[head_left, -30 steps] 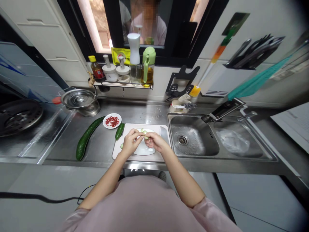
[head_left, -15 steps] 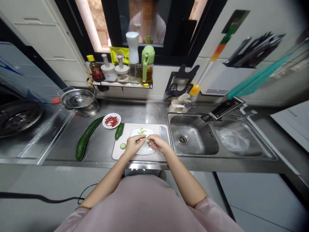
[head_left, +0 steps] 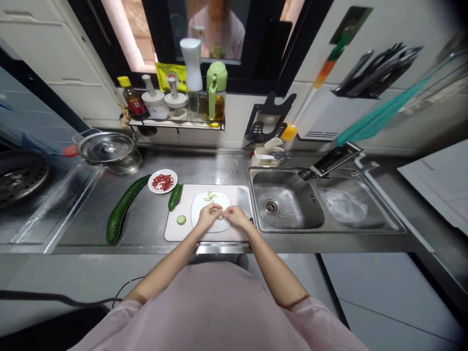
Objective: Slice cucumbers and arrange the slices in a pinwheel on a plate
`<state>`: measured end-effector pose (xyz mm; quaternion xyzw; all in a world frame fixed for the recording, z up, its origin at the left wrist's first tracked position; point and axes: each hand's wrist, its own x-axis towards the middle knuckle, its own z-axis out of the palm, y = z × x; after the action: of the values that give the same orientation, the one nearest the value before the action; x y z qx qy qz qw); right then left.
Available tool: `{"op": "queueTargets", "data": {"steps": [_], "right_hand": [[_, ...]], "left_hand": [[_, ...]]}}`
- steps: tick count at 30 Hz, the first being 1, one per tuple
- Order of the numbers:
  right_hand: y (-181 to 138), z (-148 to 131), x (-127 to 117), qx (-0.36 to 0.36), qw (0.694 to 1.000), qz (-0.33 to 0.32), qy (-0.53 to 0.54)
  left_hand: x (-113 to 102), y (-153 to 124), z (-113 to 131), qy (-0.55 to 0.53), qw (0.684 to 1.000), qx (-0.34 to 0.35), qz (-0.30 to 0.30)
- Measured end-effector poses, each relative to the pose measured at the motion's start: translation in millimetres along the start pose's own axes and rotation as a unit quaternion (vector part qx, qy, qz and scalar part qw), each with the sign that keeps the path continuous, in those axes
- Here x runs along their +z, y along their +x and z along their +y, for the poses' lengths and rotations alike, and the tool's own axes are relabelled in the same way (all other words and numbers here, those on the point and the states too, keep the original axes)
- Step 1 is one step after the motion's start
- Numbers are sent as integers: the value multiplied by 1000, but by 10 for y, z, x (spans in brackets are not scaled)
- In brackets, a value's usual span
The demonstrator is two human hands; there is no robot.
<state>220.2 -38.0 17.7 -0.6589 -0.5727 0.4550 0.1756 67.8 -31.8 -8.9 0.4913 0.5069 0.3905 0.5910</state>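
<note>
My left hand and my right hand meet above a white plate, fingertips pinched together. Between them is a small pale green cucumber slice, mostly hidden by the fingers. Several curved cucumber slices lie fanned out towards the plate's far side. The plate rests on a pale cutting board. A cut cucumber end sits on the board's left part, and a dark green cucumber piece lies across its upper left corner. At the board's right lies a knife, partly covered by my right hand.
Left of the board are a whole cucumber and a small plate of chopped red pieces. A lidded steel pot stands further left. The sink adjoins the board on the right. Bottles and jars fill a wall rack.
The camera view has shifted slightly, so the scene sits a little further left. Both hands remain pinched together over the plate, now with the fingertips slightly lower.
</note>
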Motion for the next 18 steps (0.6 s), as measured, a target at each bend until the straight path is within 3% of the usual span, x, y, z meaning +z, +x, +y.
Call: {"op": "queueTargets", "data": {"steps": [10,18], "right_hand": [[-33,-125,-105,3,963,-29,-267],[-38,-150,-94,-4,955,-48,-293]], "left_hand": [[75,160,-44,185,978,-96,14],[70,207,-99,193,976,-101,15]]}}
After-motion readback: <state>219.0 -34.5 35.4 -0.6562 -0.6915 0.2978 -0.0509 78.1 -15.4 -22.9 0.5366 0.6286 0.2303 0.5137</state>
